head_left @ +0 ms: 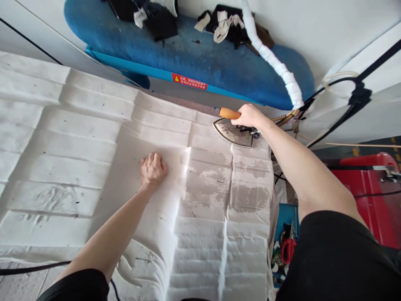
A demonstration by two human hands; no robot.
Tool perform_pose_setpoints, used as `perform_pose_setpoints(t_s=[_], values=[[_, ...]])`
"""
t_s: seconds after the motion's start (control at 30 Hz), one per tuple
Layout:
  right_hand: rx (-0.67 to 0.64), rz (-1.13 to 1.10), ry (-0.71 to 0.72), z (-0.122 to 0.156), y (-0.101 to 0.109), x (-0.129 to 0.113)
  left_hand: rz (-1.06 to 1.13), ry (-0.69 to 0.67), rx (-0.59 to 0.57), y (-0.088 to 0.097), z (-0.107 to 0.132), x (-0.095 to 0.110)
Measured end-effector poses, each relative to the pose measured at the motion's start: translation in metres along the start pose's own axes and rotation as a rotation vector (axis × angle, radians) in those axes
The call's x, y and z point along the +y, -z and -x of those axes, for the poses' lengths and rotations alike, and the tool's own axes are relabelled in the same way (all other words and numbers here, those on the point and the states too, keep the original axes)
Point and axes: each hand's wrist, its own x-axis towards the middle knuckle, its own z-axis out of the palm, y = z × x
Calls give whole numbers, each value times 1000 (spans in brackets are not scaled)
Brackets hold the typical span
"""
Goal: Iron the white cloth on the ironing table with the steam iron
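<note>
My right hand [249, 116] is wrapped round the wooden handle of an iron [233, 133], whose pointed metal plate sits at the far right part of the white cloth [206, 184]. My left hand [152, 168] is closed in a fist and rests on a smooth stretch of the same cloth, to the left of the iron. No cloth bunches visibly around its fingers. Fold lines cross the cloth, and greyish, damp-looking patches show between the iron and my right forearm's side of the table.
Behind the cloth stands a blue padded board [200, 46] with dark and white fabric scraps [224, 25] on it. A white-wrapped hose [275, 60] and black cables run to the iron. Red-handled scissors [287, 250] lie in a blue tray at lower right, near a red machine [376, 200].
</note>
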Motion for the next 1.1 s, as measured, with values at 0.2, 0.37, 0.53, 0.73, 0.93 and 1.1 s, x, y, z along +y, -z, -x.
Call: perform_pose_setpoints(t_s=[0.2, 0.37, 0.53, 0.73, 0.93, 1.1], values=[[-138, -114, -19, -2, 5, 0, 49, 39, -3, 2, -2, 3], [-201, -191, 24, -1, 8, 2, -15, 49, 12, -2, -2, 2], [-160, -146, 94, 3, 6, 1, -117, 35, 25, -4, -2, 0], [-86, -37, 121, 7, 18, 15, -109, 69, 14, 0, -3, 6], [9, 56, 38, 32, 30, 84, -57, 93, -18, 0, -4, 4], [-11, 32, 5, 38, 4, 123, -171, 67, -35, 1, -5, 2]])
